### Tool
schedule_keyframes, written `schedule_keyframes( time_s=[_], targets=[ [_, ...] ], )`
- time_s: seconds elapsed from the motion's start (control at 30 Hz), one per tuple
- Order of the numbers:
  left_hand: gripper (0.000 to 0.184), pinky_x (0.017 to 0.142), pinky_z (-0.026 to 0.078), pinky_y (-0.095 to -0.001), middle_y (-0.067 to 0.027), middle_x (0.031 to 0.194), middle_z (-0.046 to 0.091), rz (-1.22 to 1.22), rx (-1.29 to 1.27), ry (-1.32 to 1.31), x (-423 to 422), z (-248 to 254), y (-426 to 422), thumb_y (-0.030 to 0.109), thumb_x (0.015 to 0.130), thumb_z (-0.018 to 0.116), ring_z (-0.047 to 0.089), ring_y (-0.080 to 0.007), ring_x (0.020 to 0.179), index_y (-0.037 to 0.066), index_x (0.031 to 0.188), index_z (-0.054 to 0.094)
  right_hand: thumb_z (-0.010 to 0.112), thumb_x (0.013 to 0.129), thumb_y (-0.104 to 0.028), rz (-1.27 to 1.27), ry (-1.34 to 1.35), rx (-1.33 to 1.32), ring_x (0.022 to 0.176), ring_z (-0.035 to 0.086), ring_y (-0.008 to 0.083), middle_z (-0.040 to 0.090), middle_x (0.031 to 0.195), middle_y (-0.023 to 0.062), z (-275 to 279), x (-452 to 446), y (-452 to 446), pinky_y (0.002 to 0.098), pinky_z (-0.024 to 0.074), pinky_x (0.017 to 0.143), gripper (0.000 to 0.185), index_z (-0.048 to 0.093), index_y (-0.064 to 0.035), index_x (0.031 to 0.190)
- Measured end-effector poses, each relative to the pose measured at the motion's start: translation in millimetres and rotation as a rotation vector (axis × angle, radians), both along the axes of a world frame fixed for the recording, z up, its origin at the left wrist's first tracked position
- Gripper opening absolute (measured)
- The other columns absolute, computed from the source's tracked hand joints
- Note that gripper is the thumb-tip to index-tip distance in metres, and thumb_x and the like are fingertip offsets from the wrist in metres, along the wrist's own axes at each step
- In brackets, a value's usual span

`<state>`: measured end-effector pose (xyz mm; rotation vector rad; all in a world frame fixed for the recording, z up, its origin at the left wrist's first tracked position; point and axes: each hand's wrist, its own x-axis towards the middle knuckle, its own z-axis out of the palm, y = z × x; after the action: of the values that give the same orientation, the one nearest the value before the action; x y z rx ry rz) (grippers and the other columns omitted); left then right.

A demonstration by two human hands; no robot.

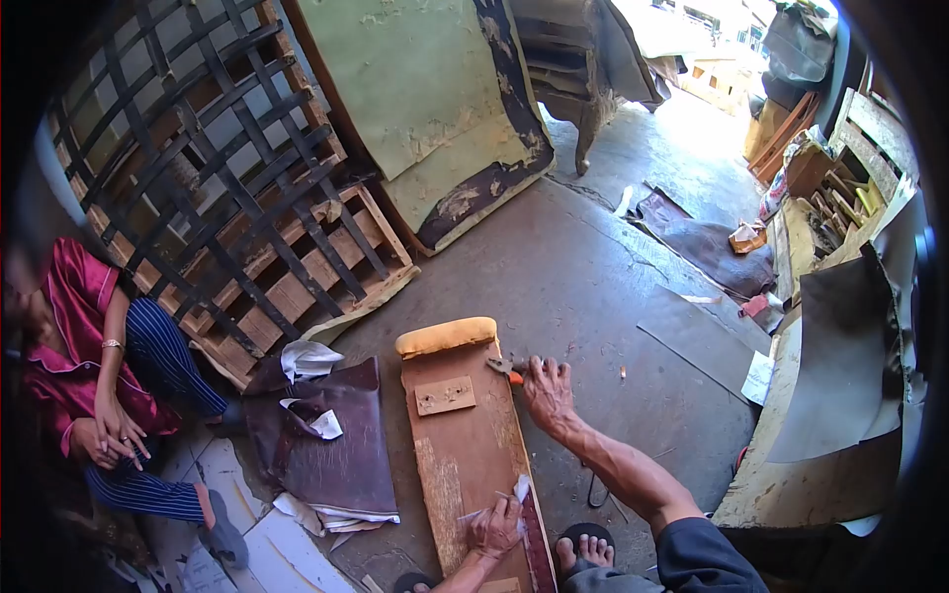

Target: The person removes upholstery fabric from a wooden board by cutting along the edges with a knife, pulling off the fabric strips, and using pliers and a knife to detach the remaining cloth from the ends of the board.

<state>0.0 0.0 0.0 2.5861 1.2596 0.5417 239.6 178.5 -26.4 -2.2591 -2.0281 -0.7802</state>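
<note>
Pliers (500, 367): I am seeing the orange-handled tool sitting at the upper right edge of the brown wooden board (474, 435), its metal head pointing left; whether the jaws are biting anything, I cannot tell from here.
Right hand (550, 397): gripping the pliers firmly by the handles, its bare forearm extending from a dark sleeve (697, 553).
Left hand (494, 532): resting low on the board beside a maroon strip (537, 544), a white scrap (521, 486) showing just above the fingers (I cannot tell whether they are pinching anything).
Board: lying lengthwise between the wearer's feet (590, 550), its far end carrying an orange-yellow foam pad (445, 337), with a small wooden block (445, 395) sitting below that.
Left side: dark maroon leatherette (336, 460) is lying folded near the board; beyond it a seated person in a magenta satin top (74, 326) is holding both hands together.
Background: a wooden frame (381, 222) is bearing woven black straps (232, 188) beside a green-covered panel (405, 89).
</note>
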Motion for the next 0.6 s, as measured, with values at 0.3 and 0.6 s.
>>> schedule_keyframes(
  time_s=[0.3, 0.6],
  targets=[
    [0.026, 0.051, 0.049, -0.0398, -0.0098, 0.087, 0.059, 0.005, 0.025, -0.021, -0.7, 5.1, -4.2, 0.019, 0.084, 0.063, 0.061, -0.0269, 0.057, 0.009, 0.107, 0.059, 0.073, 0.08, -0.056, 0.156, 0.951, -0.715, 0.077, 0.07, 0.0358, 0.071, 0.081, 0.0214, 91.9, 55.3, 38.3, 0.0451, 0.0544, 0.074, 0.054, 0.075, -0.0026, 0.091],
    [0.024, 0.05, 0.049, -0.0399, -0.0087, 0.085, 0.06, 0.015, 0.012, -0.02, 4.2, 2.9, 7.0, 0.018, 0.084, 0.062, 0.063, -0.0265, 0.058, 0.012, 0.108, 0.061, 0.074, 0.089, -0.039, -0.111, 1.984, -0.589, 0.049, 0.054, 0.0117, 0.06, 0.063, 0.0026, 55.8, 17.1, -15.7, 0.0297, 0.0431, 0.046, 0.038, 0.071, -0.0008, 0.088]
  ],
)
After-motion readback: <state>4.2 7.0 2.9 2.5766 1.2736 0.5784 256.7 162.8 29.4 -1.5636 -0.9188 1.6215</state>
